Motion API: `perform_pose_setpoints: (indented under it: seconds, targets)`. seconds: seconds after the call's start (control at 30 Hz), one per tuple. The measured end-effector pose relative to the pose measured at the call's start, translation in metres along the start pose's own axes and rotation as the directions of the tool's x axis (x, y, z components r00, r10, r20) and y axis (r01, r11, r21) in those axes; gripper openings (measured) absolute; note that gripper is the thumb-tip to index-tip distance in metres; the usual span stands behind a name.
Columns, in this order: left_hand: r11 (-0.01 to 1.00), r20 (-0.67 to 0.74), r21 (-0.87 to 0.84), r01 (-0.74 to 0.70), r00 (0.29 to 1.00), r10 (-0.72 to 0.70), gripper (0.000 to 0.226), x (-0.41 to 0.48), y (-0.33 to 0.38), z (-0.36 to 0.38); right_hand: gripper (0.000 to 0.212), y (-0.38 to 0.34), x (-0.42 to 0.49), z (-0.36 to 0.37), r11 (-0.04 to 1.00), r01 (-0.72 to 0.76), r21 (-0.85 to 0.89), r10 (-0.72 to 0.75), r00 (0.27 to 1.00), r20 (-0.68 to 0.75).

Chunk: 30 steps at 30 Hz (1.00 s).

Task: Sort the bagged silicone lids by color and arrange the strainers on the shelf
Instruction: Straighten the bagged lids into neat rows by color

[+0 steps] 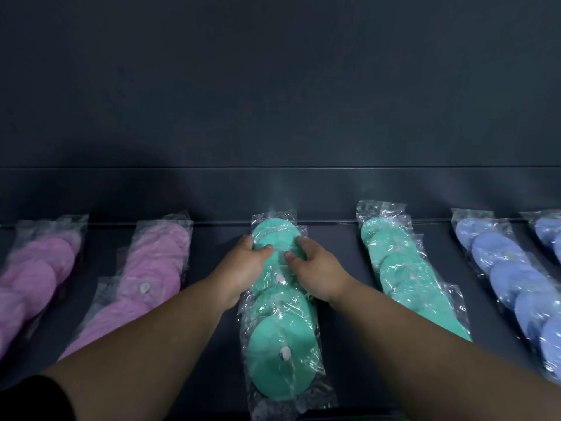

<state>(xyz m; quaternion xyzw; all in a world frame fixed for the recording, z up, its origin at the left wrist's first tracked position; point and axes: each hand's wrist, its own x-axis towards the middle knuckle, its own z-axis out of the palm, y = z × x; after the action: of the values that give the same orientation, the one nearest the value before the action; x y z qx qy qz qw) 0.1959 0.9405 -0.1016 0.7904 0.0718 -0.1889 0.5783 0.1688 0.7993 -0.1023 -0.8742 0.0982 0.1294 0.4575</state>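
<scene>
Rows of bagged silicone lids lie on a dark shelf. In the middle runs a row of green bagged lids. My left hand grips the far end of this row from the left. From the right, my right hand grips the same far bags, thumb curled on top. A second green row lies to the right. Two pink rows lie on the left, the nearer pink row and an outer pink row. A blue row lies at the right. No strainers are in view.
Behind the rows rises the dark back wall of the shelf. A further blue row shows at the far right edge. Bare strips of shelf separate the rows.
</scene>
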Motion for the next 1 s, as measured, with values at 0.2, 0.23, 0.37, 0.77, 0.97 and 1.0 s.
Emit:
perform_pose_setpoints:
  seconds: [0.2, 0.23, 0.37, 0.77, 0.97, 1.0]
  targets:
    - [0.99, -0.169, 0.141, -0.006, 0.985, 0.03, 0.059, -0.025, -0.009, -0.02, 0.034, 0.011, -0.027, -0.009, 0.97, -0.015, 0.244, 0.071, 0.972, -0.224]
    - [0.987, -0.208, 0.159, -0.015, 0.977, 0.048, 0.054, -0.034, -0.013, -0.021, 0.033, 0.015, -0.035, -0.009, 0.971, -0.03, 0.237, 0.092, 0.962, -0.256]
    - [0.963, -0.276, 0.242, -0.123, 0.942, 0.189, 0.015, -0.075, -0.037, -0.02, 0.032, 0.03, -0.065, 0.001, 0.978, -0.075, 0.193, 0.126, 0.955, -0.269]
    - [0.986, -0.053, 0.14, -0.086, 0.994, 0.094, 0.018, -0.119, -0.051, -0.008, 0.054, 0.035, -0.11, 0.025, 0.998, -0.048, 0.049, 0.057, 0.98, -0.191]
    - [0.975, -0.138, 0.13, -0.18, 0.971, 0.197, 0.025, -0.115, -0.053, -0.008, 0.055, 0.03, -0.112, 0.027, 0.995, 0.036, 0.097, -0.012, 0.972, -0.236]
    - [0.973, -0.131, 0.148, -0.179, 0.971, 0.199, 0.027, -0.111, -0.052, -0.009, 0.055, 0.029, -0.11, 0.027, 0.995, 0.036, 0.095, -0.013, 0.971, -0.238]
